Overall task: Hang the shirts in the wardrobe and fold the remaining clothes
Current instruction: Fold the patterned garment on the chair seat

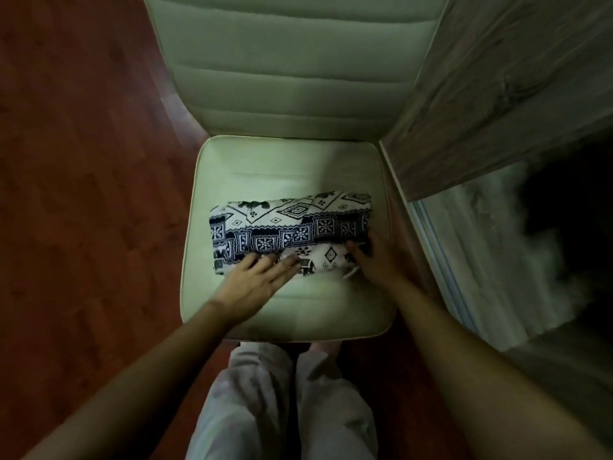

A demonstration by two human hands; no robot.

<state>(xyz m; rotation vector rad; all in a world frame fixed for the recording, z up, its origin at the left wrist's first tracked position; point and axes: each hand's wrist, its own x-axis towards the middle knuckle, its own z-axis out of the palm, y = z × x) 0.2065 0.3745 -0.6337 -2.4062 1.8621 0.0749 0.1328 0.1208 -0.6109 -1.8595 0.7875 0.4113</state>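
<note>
Dark red wooden floor (83,194) lies off to my left. My left hand (255,280) rests flat, fingers spread, on the near edge of the folded patterned cloth (288,227) — pressing it, not gripping. The cloth, black-and-white print, lies across the middle of the pale chair seat (285,161), folded into a long band. My right hand (374,260) sits at the cloth's right end, fingers curled over the edge; whether it pinches the fabric I cannot tell. Further right stands a grey wood-grain panel (497,94) — a wardrobe door, apparently — just beside the chair.
</note>
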